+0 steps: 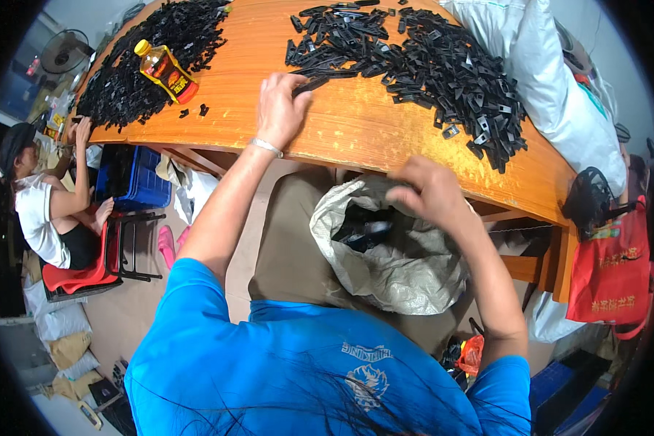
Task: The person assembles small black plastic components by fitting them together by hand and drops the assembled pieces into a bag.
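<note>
My left hand (282, 109) is at the table's front edge, its thumb and fingers closed on a slim black plastic piece (314, 82). Beyond it lies a loose spread of similar black plastic pieces (341, 36), joining a dense heap (461, 76) to the right. Over the mouth of a pale woven sack (429, 276) hovers my right hand (430, 192), its fingers smeared by motion, so whether it holds anything is unclear. Inside the sack, dark pieces (363, 231) show, one of them blurred.
The wooden table (232, 80) bears another black heap (178, 29) and a yellow-capped bottle (167, 71) at left. A full white sack (559, 94) leans on its right end, near a red bag (610, 269). At far left a person (43, 211) sits by a blue crate (142, 182).
</note>
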The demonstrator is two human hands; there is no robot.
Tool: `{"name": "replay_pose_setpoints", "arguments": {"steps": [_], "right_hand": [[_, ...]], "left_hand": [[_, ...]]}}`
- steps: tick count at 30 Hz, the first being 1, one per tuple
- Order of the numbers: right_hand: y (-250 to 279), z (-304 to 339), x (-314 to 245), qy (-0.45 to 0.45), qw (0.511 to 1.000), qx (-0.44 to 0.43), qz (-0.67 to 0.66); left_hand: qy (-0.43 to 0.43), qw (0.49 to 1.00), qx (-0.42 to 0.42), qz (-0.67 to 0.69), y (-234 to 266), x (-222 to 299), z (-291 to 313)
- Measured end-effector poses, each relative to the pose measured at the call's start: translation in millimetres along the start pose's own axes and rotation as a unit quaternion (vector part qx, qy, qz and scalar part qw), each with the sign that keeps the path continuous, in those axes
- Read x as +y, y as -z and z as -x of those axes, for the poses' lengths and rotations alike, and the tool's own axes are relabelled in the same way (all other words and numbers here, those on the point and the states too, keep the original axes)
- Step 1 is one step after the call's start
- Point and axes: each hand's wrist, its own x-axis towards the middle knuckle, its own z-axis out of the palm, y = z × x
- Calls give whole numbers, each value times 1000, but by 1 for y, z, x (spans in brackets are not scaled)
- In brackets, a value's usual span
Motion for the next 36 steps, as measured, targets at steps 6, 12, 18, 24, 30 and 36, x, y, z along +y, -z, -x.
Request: {"name": "replay_pose_setpoints", "arguments": {"steps": [6,12,18,24,30,36], "right_hand": [[10,-78,65,-67,982,131,116],[-1,-113,91,-40,969,81,230],[0,-115,86,-36,968,25,246],[2,-76,47,-86,993,57,51],[-21,-31,18,-158,962,21,-221],[-24,-32,12,13,982,190,11]], "left_hand": [[61,997,-38,11,-17,4,-2],[-71,995,-42,56,-19,43,14],[-119,979,-107,126,-14,69,28],[-111,983,-44,141,1,93,33],[173,845,-265,430,-7,115,58],[210,849,-238,422,-9,112,64]]}}
